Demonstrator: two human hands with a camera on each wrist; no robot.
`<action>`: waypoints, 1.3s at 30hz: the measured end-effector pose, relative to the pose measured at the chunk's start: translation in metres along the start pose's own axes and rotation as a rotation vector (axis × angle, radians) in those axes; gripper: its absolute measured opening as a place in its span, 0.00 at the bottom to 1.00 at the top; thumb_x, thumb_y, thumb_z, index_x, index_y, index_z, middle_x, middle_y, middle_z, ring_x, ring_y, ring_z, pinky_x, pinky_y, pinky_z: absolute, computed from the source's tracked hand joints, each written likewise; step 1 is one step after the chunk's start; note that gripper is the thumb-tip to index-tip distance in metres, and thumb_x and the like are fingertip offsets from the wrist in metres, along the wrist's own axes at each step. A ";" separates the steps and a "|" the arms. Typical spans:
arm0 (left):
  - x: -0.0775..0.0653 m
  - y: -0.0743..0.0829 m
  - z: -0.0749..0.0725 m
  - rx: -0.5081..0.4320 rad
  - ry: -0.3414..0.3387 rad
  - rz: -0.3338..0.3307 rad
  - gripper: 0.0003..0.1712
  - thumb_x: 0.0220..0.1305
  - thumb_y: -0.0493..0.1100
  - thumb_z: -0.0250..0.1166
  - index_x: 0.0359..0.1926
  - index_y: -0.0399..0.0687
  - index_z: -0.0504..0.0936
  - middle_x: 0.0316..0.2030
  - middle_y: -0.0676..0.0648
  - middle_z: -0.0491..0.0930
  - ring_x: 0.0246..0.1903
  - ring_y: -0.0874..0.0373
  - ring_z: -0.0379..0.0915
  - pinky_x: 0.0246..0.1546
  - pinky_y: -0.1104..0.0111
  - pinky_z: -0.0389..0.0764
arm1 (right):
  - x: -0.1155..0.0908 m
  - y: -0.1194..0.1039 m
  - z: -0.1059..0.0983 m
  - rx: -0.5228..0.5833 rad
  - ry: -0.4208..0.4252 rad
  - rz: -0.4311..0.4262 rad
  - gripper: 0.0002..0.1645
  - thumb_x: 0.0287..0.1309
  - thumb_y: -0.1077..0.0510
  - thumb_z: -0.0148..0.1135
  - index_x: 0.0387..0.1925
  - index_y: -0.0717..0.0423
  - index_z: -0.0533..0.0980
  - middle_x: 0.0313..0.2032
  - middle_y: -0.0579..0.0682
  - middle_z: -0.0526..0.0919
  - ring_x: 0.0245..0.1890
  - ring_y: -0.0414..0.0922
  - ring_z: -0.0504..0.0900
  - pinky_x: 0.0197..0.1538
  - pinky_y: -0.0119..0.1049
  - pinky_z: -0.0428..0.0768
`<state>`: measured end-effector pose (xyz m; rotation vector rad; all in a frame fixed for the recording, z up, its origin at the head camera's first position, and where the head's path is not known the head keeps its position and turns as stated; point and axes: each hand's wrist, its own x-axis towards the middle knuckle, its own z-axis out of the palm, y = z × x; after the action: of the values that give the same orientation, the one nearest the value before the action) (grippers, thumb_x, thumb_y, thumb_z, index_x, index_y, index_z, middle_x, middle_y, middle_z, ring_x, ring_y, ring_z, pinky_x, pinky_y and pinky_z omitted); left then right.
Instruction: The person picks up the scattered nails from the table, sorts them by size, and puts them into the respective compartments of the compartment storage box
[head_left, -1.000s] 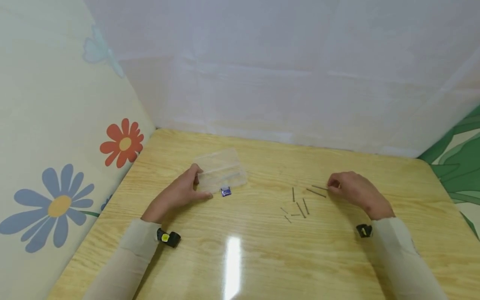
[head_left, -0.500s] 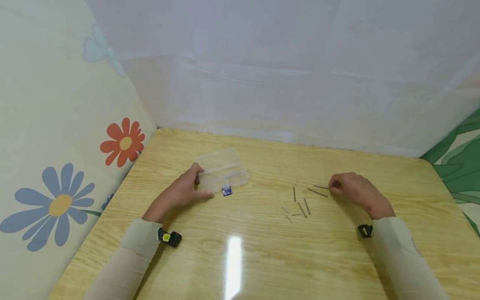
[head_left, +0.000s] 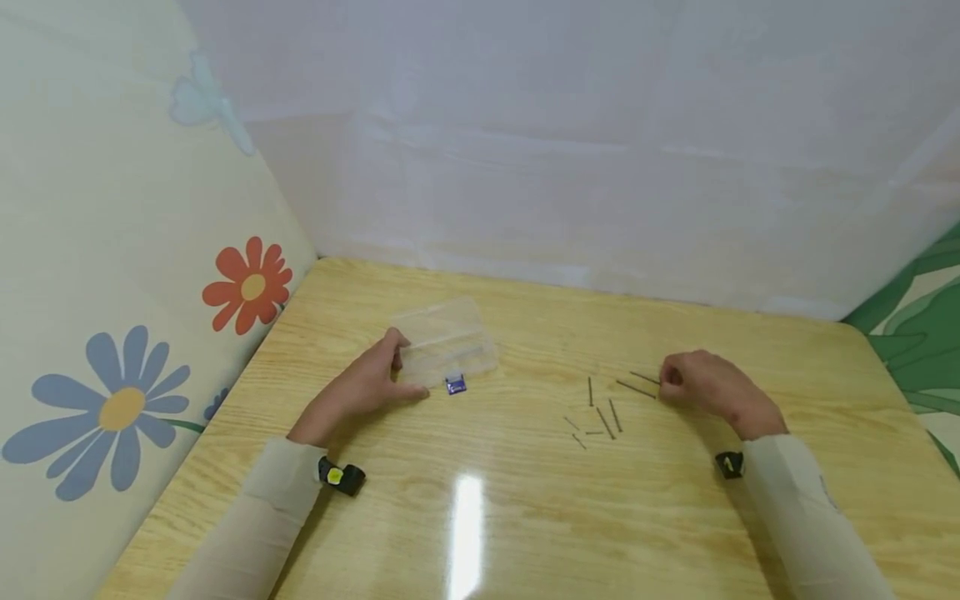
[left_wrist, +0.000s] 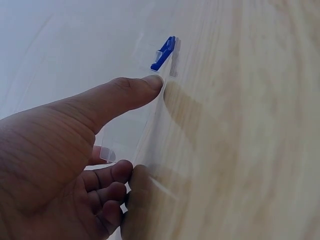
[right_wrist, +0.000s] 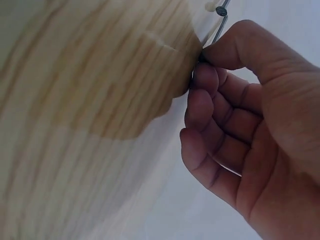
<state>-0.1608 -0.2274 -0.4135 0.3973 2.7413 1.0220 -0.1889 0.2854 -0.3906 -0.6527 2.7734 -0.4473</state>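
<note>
A clear plastic box point(head_left: 450, 337) with a blue latch point(head_left: 455, 383) lies with its lid folded back. My left hand point(head_left: 367, 375) grips its left side, thumb at the front edge and fingers behind; the left wrist view shows the thumb close to the latch point(left_wrist: 164, 54). On the right, my right hand point(head_left: 705, 383) pinches the end of a nail point(head_left: 645, 377) between thumb and forefinger, low over the wood. Another long nail point(head_left: 636, 389) lies just beside it. In the right wrist view, the nail's gripped end point(right_wrist: 202, 56) is mostly hidden by the fingertips.
Several more nails lie loose on the wooden table point(head_left: 540, 517) between the hands: longer ones point(head_left: 605, 423) and short ones point(head_left: 579, 441). A pale cloth point(head_left: 525, 167) hangs behind the table, and a flower-printed panel point(head_left: 90, 250) stands at the left.
Very little differs. The right hand has dropped slightly at the nail's end, its fingertips closer together. The left hand and the box stay put; the head view has shifted a touch.
</note>
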 end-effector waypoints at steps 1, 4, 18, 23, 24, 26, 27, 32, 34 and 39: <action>0.000 0.000 0.000 -0.001 -0.001 0.000 0.42 0.58 0.49 0.79 0.60 0.35 0.63 0.38 0.41 0.68 0.34 0.50 0.65 0.36 0.58 0.69 | 0.000 0.000 0.000 0.001 -0.005 0.003 0.02 0.65 0.60 0.65 0.35 0.54 0.81 0.33 0.43 0.82 0.32 0.41 0.78 0.40 0.46 0.78; -0.001 0.000 0.000 -0.006 -0.001 -0.001 0.42 0.58 0.49 0.79 0.60 0.35 0.63 0.39 0.41 0.68 0.34 0.50 0.64 0.36 0.58 0.69 | 0.000 0.001 0.001 -0.006 -0.004 0.003 0.01 0.64 0.59 0.66 0.35 0.52 0.81 0.32 0.43 0.82 0.32 0.41 0.77 0.39 0.45 0.77; 0.000 0.000 0.000 -0.007 -0.002 -0.016 0.43 0.58 0.51 0.79 0.61 0.35 0.63 0.39 0.41 0.67 0.35 0.50 0.64 0.36 0.58 0.68 | 0.013 -0.020 0.003 -0.012 0.093 -0.085 0.02 0.63 0.60 0.65 0.33 0.54 0.81 0.29 0.41 0.80 0.29 0.39 0.76 0.38 0.43 0.77; 0.002 -0.002 0.001 -0.009 0.001 -0.006 0.43 0.58 0.51 0.79 0.61 0.35 0.63 0.39 0.41 0.68 0.35 0.50 0.65 0.36 0.58 0.68 | 0.027 -0.037 0.005 -0.007 0.096 -0.128 0.03 0.65 0.61 0.63 0.35 0.52 0.81 0.29 0.41 0.81 0.28 0.39 0.75 0.37 0.43 0.77; 0.002 -0.003 0.001 -0.011 0.001 -0.005 0.43 0.58 0.51 0.79 0.60 0.35 0.63 0.39 0.41 0.68 0.35 0.50 0.65 0.36 0.58 0.68 | 0.030 -0.040 0.005 -0.005 0.095 -0.138 0.03 0.65 0.61 0.63 0.35 0.52 0.81 0.30 0.41 0.81 0.28 0.39 0.75 0.37 0.43 0.77; 0.002 -0.004 0.003 -0.013 -0.002 -0.002 0.43 0.58 0.51 0.79 0.60 0.36 0.63 0.39 0.41 0.68 0.35 0.49 0.65 0.36 0.58 0.69 | 0.036 -0.048 0.006 0.007 0.088 -0.149 0.03 0.64 0.61 0.62 0.35 0.51 0.82 0.30 0.41 0.81 0.28 0.39 0.75 0.37 0.42 0.76; 0.002 -0.004 0.003 -0.014 -0.003 -0.003 0.43 0.58 0.51 0.79 0.60 0.36 0.63 0.39 0.41 0.68 0.35 0.49 0.65 0.36 0.58 0.69 | 0.039 -0.051 0.007 0.012 0.085 -0.153 0.04 0.64 0.61 0.62 0.35 0.51 0.82 0.30 0.41 0.81 0.28 0.39 0.75 0.37 0.42 0.76; 0.001 -0.005 0.004 -0.006 -0.004 -0.003 0.42 0.58 0.52 0.79 0.60 0.37 0.64 0.39 0.41 0.68 0.35 0.50 0.65 0.36 0.58 0.69 | 0.055 -0.074 0.011 0.036 0.063 -0.187 0.03 0.64 0.62 0.63 0.35 0.51 0.81 0.29 0.42 0.80 0.28 0.41 0.75 0.37 0.42 0.76; 0.000 -0.005 0.002 -0.003 0.001 -0.003 0.41 0.58 0.51 0.79 0.59 0.37 0.64 0.39 0.41 0.68 0.35 0.50 0.65 0.35 0.58 0.69 | 0.062 -0.083 0.012 0.032 0.050 -0.213 0.03 0.65 0.62 0.64 0.34 0.51 0.80 0.29 0.42 0.79 0.29 0.41 0.75 0.37 0.42 0.76; -0.001 -0.005 0.000 -0.004 0.001 0.003 0.41 0.59 0.51 0.79 0.60 0.36 0.64 0.39 0.41 0.68 0.36 0.49 0.65 0.36 0.58 0.69 | 0.078 -0.107 0.014 0.025 0.018 -0.258 0.04 0.66 0.60 0.65 0.33 0.51 0.80 0.29 0.42 0.79 0.29 0.41 0.74 0.38 0.41 0.76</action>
<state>-0.1610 -0.2316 -0.4170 0.4001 2.7402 1.0289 -0.2106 0.1540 -0.3793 -1.0105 2.7053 -0.5404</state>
